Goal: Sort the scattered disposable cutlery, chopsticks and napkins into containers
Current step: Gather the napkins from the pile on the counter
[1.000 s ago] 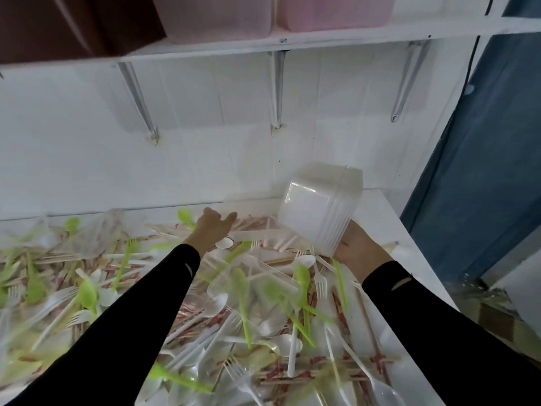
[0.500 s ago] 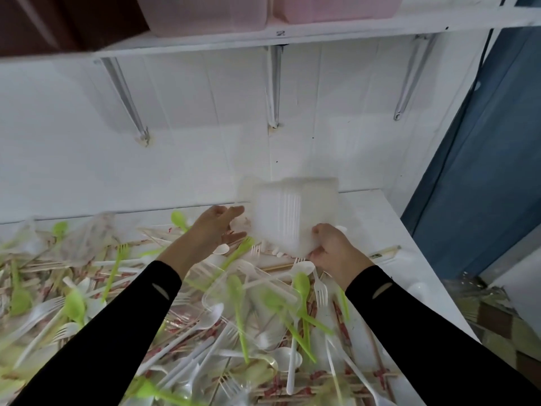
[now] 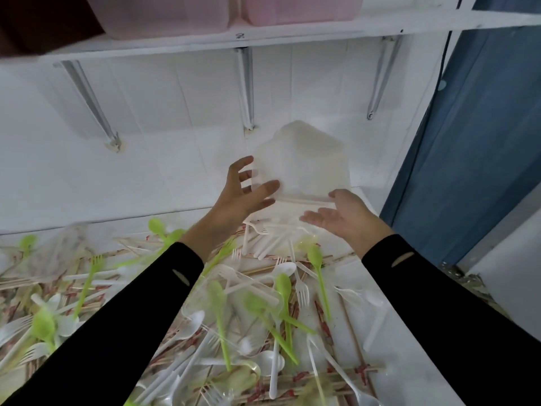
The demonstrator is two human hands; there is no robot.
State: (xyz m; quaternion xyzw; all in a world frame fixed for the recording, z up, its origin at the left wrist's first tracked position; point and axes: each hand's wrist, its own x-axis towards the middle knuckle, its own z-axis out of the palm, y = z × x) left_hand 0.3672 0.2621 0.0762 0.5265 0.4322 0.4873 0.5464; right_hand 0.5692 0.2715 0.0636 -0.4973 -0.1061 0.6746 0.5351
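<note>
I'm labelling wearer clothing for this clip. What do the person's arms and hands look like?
The left sleeve and right sleeve are long, black, close-fitting, each with a small pale oval mark near the cuff. The left hand and right hand are bare: no gloves.

Two hands [image 3: 243, 194] [image 3: 348, 218], one translucent container [image 3: 310, 168], two pink bins [image 3: 164, 16] [image 3: 301, 10], three shelf brackets [image 3: 93, 106] [image 3: 247, 89] [image 3: 380, 80].

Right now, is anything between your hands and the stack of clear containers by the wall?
Nothing visible does. The stack of clear containers is directly ahead by the wall, the left hand open at its left edge, the right hand open below its front rim. The scattered cutlery lies lower, on the table.
</note>
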